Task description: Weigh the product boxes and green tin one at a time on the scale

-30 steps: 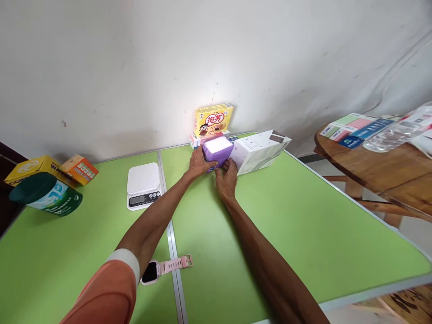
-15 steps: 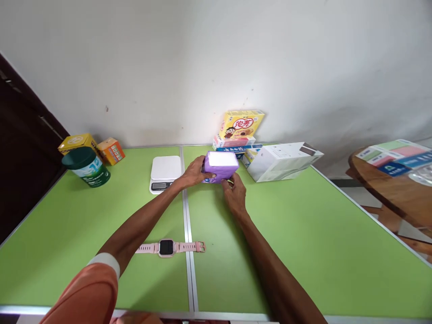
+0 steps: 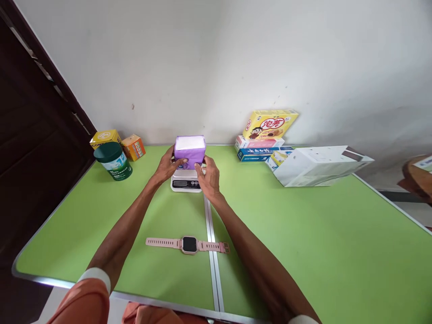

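Note:
A purple and white tissue pack [image 3: 190,153] is gripped from both sides, above the weighing plate of a white kitchen scale [image 3: 186,186]. My left hand [image 3: 168,165] is closed on its left side, thumb across the front. On the right side, my right hand [image 3: 208,177] grips it with the thumb at the lower front corner. Whether the pack rests on the plate cannot be made out, since it hides most of the plate. Nearer to me lies a pink-strapped smartwatch [image 3: 189,245], stretched flat across the table's metal seam.
At the back left stand a green tub [image 3: 114,162], a yellow box [image 3: 105,137] and an orange box [image 3: 134,147]. Stacked boxes with a yellow snack box [image 3: 271,124] on top lean by the wall. Beside them lies a white carton [image 3: 319,166] on the green table [image 3: 303,252].
Both hands have carried the tissue pack leftward, from the right of the scale to over its plate. The camera view has shifted as well.

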{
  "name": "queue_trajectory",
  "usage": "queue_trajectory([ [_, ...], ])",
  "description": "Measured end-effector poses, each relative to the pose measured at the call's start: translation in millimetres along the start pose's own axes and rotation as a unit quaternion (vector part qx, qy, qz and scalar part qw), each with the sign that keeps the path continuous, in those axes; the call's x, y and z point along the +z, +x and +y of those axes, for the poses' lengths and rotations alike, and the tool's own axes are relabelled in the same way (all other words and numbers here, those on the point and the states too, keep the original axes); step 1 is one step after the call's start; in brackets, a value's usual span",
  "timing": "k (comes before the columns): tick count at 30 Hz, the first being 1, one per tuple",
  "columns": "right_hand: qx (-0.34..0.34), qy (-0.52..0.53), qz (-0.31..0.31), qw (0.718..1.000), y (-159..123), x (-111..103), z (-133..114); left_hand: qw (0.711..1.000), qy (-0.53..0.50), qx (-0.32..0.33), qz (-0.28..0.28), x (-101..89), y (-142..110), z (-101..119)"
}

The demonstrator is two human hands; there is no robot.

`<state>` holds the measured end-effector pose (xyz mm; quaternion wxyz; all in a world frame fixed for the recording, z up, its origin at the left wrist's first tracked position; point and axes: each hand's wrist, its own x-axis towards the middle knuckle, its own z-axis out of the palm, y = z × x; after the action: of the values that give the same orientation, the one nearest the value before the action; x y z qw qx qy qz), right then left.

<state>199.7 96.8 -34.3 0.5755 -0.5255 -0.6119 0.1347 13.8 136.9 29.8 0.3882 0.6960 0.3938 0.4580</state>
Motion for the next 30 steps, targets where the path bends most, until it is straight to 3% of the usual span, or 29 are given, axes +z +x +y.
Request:
queue_trajectory([
  [4,-0.004,-0.040,-0.014,0.999,-5.0,10.6,8.5,1.000,-0.007,-0.009,0.000,-6.0,-4.5,-17.6],
  [12,0.010,-0.032,-0.017,0.999,-7.5,8.4,20.3,1.000,0.013,-0.006,-0.004,-1.7,-5.6,-36.1],
  [17,0.058,0.014,0.025,0.998,-19.6,11.9,23.5,0.997,0.021,-0.022,0.071,0.9,-28.6,-46.6],
  [23,0.172,0.092,0.064,0.979,-27.7,3.7,20.9,0.966,-0.124,-0.124,0.188,12.5,-49.0,-70.5],
  [27,0.199,0.111,0.061,0.972,-26.3,-2.4,20.7,0.947,-0.197,-0.136,0.213,16.1,-47.3,-76.2],
  [30,0.198,0.120,0.053,0.971,-27.1,-1.9,22.6,0.951,-0.196,-0.127,0.201,16.7,-49.2,-76.2],
])
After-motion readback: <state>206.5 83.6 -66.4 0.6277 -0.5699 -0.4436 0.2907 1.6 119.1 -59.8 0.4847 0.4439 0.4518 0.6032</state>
